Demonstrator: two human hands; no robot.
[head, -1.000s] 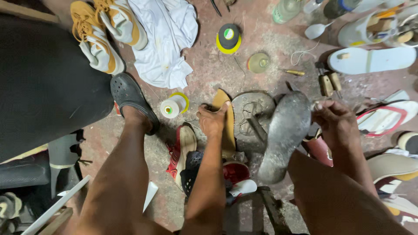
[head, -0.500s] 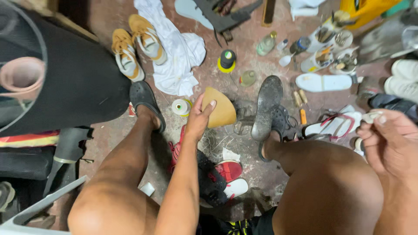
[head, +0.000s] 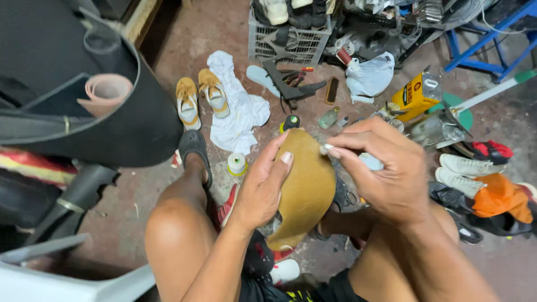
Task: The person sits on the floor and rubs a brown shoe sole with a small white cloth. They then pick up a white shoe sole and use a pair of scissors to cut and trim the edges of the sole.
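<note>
Left hand grips the tan insole over the lap, fingers curled round its edge; right hand pinches something small at its top; best kept steady, pressure light.

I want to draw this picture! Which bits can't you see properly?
- Head view: the lower end of the tan insole hides behind the left hand.
- The small pale thing pinched by the right hand is too covered by fingers to name.
- The grey crate is cut off by the top edge.
</note>
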